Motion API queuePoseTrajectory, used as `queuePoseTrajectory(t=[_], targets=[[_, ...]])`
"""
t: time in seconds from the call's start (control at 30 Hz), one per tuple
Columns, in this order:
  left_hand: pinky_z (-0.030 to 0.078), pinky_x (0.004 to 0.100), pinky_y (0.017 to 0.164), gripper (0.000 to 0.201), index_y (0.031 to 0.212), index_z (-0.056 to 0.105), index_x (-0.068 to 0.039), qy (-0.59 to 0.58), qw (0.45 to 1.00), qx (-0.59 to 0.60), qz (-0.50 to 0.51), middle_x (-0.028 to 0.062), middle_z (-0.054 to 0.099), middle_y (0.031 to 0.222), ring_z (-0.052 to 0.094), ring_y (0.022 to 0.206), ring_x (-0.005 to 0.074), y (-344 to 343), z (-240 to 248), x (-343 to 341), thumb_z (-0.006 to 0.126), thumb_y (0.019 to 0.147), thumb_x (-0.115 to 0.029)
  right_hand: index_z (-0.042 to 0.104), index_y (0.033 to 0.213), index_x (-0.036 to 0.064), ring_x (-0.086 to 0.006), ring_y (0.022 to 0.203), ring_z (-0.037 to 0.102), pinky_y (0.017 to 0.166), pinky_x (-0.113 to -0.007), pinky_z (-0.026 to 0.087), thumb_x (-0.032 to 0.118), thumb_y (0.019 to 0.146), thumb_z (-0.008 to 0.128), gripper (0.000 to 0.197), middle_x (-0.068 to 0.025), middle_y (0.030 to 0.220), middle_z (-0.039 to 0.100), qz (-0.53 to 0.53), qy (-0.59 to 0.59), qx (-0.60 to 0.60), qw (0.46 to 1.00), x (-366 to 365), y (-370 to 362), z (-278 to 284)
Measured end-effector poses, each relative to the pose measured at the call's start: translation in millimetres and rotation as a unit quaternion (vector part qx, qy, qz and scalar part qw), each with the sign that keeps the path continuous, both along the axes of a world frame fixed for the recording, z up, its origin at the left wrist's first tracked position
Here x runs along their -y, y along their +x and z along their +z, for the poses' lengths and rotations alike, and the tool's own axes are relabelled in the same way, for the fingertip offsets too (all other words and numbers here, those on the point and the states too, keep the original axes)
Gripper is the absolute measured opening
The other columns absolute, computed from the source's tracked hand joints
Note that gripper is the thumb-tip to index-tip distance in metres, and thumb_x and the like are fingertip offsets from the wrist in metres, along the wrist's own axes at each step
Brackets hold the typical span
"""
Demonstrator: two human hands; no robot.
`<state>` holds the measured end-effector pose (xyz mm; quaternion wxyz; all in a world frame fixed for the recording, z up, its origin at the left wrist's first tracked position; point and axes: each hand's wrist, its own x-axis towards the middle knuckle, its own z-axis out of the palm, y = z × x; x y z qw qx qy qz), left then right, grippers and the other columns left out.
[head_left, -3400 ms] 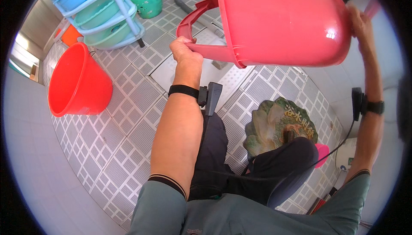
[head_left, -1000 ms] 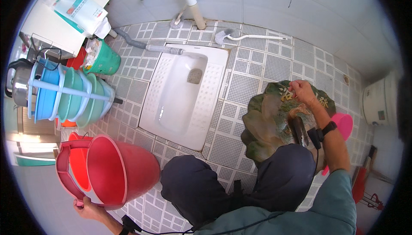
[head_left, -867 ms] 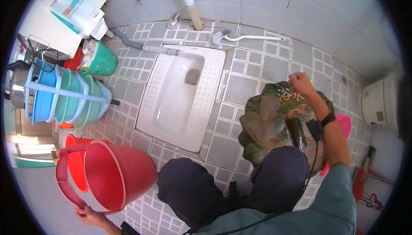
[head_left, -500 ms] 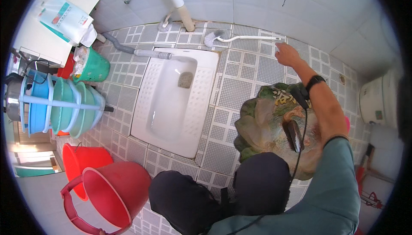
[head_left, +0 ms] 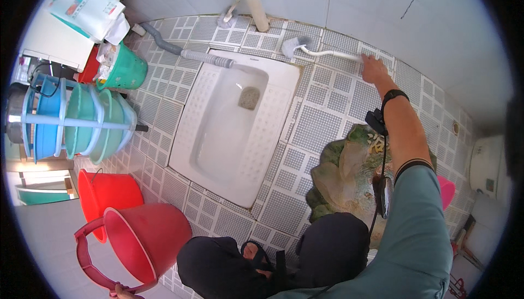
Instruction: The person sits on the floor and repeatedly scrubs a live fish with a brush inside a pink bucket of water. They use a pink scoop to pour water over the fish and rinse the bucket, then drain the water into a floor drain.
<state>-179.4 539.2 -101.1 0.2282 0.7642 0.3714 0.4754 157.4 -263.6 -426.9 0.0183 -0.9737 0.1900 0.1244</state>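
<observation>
My right hand (head_left: pixel 375 70) reaches down to the far floor, its fingers curled over the handle end of a white toilet brush (head_left: pixel 330 53). The bristle head lies on the tiles to the left of the hand, beyond a white squat toilet (head_left: pixel 232 135). At the lower left edge my left hand (head_left: pixel 125 292) is closed around the handle of a dark red bucket (head_left: pixel 164 239), which is tilted with its mouth turned left. Only part of that hand shows.
A bright red bucket (head_left: pixel 109 192) stands behind the dark one. To the left are a rack of basins (head_left: pixel 82 124) and a green waste basket (head_left: pixel 128 69). A leaf-shaped mat (head_left: pixel 338 173) lies under my right arm. A grey hose (head_left: pixel 204 57) ends at the toilet. Another brush (head_left: pixel 225 19) leans by the pipe (head_left: pixel 255 4).
My right hand has come onto the brush's handle end and now covers it. The view has shifted, and a sandalled foot shows between my knees. My left hand stays on the bucket handle.
</observation>
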Motion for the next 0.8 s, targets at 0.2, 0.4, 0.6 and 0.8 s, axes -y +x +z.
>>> queuePoseTrajectory(t=[0.2, 0.4, 0.6, 0.8], targets=[[0.044, 0.0386, 0.049, 0.026, 0.087, 0.054, 0.014, -0.01, 0.999, -0.019, 0.035, 0.0187, 0.058, 0.073, 0.053, 0.057, 0.0249, 6.0, -5.3, 6.4, 0.061, 0.082, -0.011, 0.051, 0.126, 0.0062, -0.0401, 0.114, 0.053, 0.091, -0.049, 0.047, 0.012, 0.088, 0.058, 0.039, -0.0152, 0.115, 0.061, 0.081, -0.13, -0.013, 0.988, 6.3, -19.1, -23.5], [0.053, 0.0499, 0.08, 0.083, 0.125, 0.041, 0.015, 0.492, 0.853, -0.166, 0.044, 0.0364, 0.054, 0.117, 0.061, 0.1, 0.0403, 8.5, 33.3, 17.2, 0.074, 0.083, -0.047, 0.052, 0.119, 0.0035, -0.0398, 0.081, 0.061, 0.07, -0.048, 0.05, 0.011, 0.091, 0.053, 0.028, -0.022, 0.094, 0.061, 0.094, 0.089, 0.2, 0.971, -18.3, -125.7, 3.5], [0.049, 0.0358, 0.092, 0.039, 0.114, 0.056, 0.008, 0.065, 0.936, -0.003, -0.346, 0.0221, 0.06, 0.116, 0.061, 0.103, 0.0281, 159.5, 11.9, 183.3, 0.052, 0.076, -0.002, 0.045, 0.142, 0.0181, -0.0395, 0.072, 0.062, 0.064, -0.049, 0.049, 0.015, 0.095, 0.052, 0.047, -0.0211, 0.082, 0.064, 0.126, 0.058, 0.038, 0.99, -14.7, -231.8, 61.7], [0.038, 0.0412, 0.109, 0.041, 0.116, 0.056, 0.005, -0.243, 0.634, -0.029, -0.734, 0.0218, 0.058, 0.125, 0.055, 0.121, 0.0304, 189.1, 1.5, 301.3, 0.055, 0.075, 0.006, 0.047, 0.14, 0.0158, -0.0371, 0.064, 0.061, 0.059, -0.048, 0.048, 0.015, 0.094, 0.051, 0.046, -0.0209, 0.073, 0.061, 0.103, 0.095, -0.022, 0.99, 4.6, -235.6, 128.3]])
